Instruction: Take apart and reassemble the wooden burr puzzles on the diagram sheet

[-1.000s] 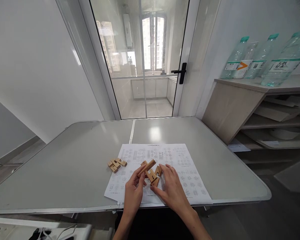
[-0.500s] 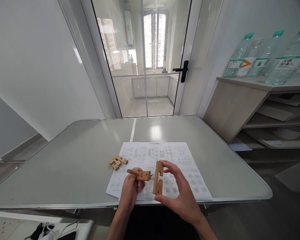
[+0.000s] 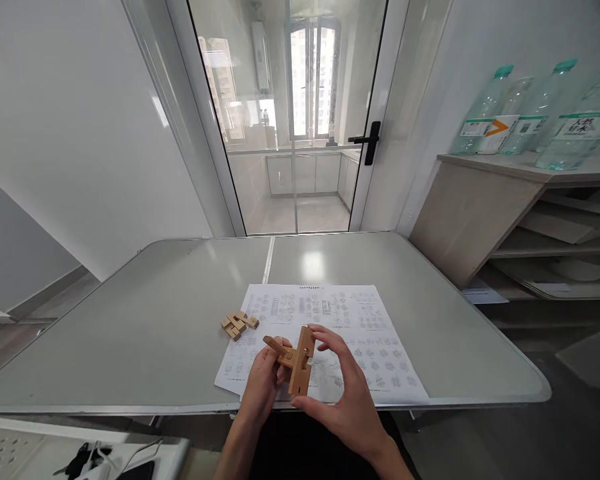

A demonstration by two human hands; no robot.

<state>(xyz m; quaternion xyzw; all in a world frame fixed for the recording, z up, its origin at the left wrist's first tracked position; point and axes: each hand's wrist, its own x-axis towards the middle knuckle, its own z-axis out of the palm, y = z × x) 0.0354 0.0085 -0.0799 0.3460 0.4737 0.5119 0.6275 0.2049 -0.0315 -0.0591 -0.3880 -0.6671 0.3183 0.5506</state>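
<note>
The crossed pair of light-brown wooden pieces (image 3: 286, 358) is gripped between the thumb and fingers of the left hand (image 3: 261, 381). The long, notched, light-brown wooden bar (image 3: 299, 373) is pinched by the right hand (image 3: 344, 385), thumb at the lower end and fingertips at the upper. The crossed pair should be held steady, the bar squared to it, and any pressure applied evenly, without twisting. Whether the two are seated or merely overlap cannot be judged from this angle. The bar is located between the hands, its notched side turned toward the right palm. Beneath lies a white paper sheet printed with small diagrams (image 3: 353, 320). Farther out, a small cluster of pale wooden blocks (image 3: 235, 327) is placed across the sheet's left edge, on the glossy grey tabletop (image 3: 145, 327).
</note>
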